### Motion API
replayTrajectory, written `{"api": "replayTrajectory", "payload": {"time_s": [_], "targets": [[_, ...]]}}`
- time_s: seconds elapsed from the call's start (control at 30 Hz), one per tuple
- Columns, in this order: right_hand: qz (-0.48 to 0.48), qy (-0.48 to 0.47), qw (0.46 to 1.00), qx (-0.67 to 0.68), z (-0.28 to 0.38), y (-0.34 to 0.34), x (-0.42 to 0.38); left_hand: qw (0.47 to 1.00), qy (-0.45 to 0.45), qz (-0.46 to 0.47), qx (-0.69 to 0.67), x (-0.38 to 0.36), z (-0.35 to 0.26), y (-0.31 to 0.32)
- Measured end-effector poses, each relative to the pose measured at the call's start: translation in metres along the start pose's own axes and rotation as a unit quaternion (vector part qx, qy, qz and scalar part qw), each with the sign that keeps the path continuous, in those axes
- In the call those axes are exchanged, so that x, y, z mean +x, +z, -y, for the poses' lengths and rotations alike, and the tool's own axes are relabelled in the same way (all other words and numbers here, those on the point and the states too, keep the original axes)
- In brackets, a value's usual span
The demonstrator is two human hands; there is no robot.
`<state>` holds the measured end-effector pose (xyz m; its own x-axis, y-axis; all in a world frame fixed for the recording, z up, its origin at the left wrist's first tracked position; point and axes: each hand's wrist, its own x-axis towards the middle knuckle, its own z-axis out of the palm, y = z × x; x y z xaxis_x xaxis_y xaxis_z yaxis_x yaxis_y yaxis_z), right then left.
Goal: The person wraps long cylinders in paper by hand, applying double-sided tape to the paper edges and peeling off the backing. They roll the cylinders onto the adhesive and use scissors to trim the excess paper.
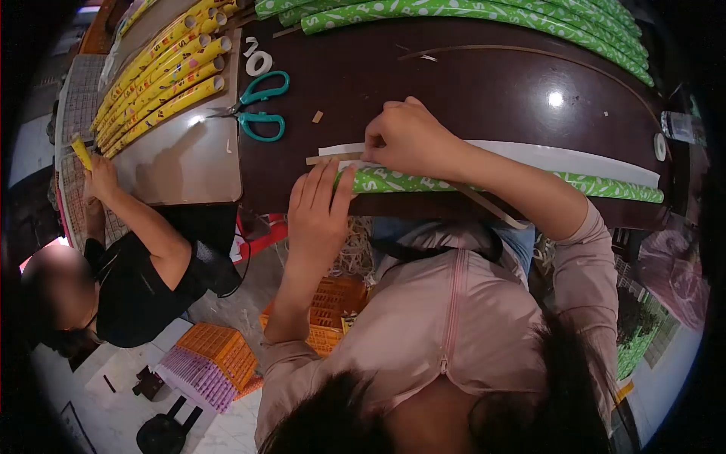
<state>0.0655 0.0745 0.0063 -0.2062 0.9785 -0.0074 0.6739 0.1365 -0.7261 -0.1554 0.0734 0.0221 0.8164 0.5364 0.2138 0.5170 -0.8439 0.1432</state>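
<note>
A green patterned wrapping-paper roll (pixel 423 181) lies along the table's near edge, its white underside (pixel 560 157) showing as a loose flap behind it. My left hand (pixel 321 204) rests with stretched fingers on the roll's left end. Just to the right, my right hand (pixel 408 136) is curled, its fingertips pinched at a narrow brown strip (pixel 324 160) over the white paper. Exactly how the fingertips grip the strip is partly hidden. A length of similar strip (pixel 491 206) hangs over the table edge beneath my right forearm.
Teal-handled scissors (pixel 262 127) and a white tape roll (pixel 259 63) lie left of my hands. Yellow rolls (pixel 162 113) are stacked farther left, green rolls (pixel 469 15) at the back. Another person (pixel 144 280) at left holds a yellow roll. Orange crates (pixel 329 303) stand below.
</note>
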Motion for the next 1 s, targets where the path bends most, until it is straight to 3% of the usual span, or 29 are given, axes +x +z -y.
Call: {"api": "replayTrajectory", "payload": {"time_s": [0.2, 0.43, 0.53, 0.6, 0.77, 1.0], "targets": [[0.039, 0.016, 0.999, 0.028, 0.002, -0.008, 0.0, 0.999, 0.02, -0.002, 0.028, -0.001, 0.004, 0.003], [-0.001, -0.019, 1.0, -0.008, 0.002, -0.02, -0.019, 1.0, 0.014, 0.0, 0.014, 0.0, 0.0, 0.001], [0.038, -0.003, 0.999, 0.001, 0.002, -0.044, -0.04, 1.0, 0.015, -0.01, 0.009, -0.002, 0.001, 0.003], [0.12, 0.119, 0.979, 0.112, -0.001, -0.064, -0.062, 1.0, 0.021, -0.016, 0.007, -0.002, 0.003, 0.005], [0.024, 0.312, 0.922, 0.227, -0.028, -0.122, -0.145, 1.0, 0.025, -0.01, 0.005, -0.001, 0.002, 0.002], [-0.2, 0.376, 0.891, 0.159, -0.078, -0.163, -0.263, 0.999, 0.019, 0.023, 0.029, -0.002, 0.0, 0.002]]}}
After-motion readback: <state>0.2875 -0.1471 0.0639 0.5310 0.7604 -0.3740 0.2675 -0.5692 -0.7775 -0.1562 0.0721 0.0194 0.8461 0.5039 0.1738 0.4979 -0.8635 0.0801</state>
